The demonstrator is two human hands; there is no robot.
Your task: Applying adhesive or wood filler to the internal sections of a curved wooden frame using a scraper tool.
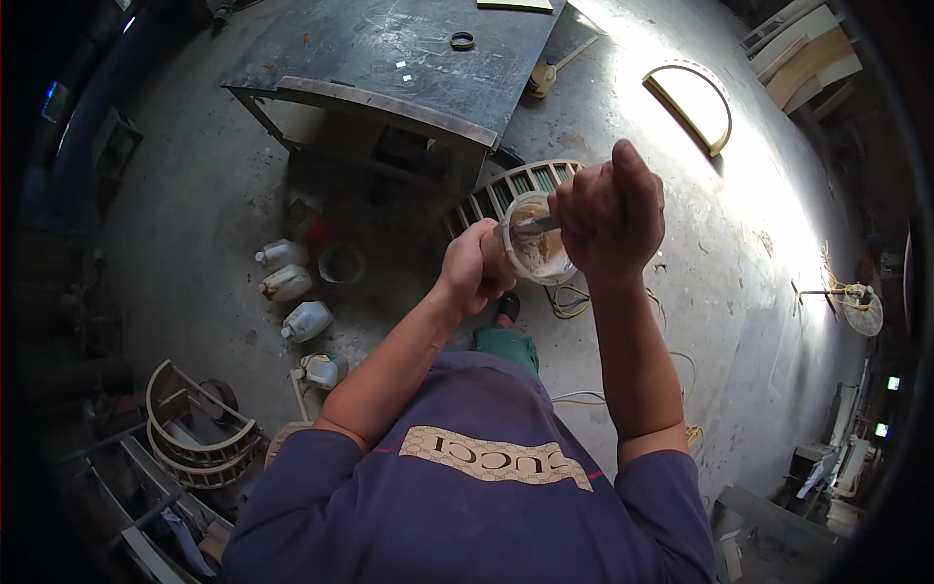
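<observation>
Right hand (613, 216), tub (538, 259) between, left hand (471, 263)

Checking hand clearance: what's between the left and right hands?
In the head view, a round open tub lies between them, gripped by the left hand; a grey tool from the right hand reaches into it.
</observation>
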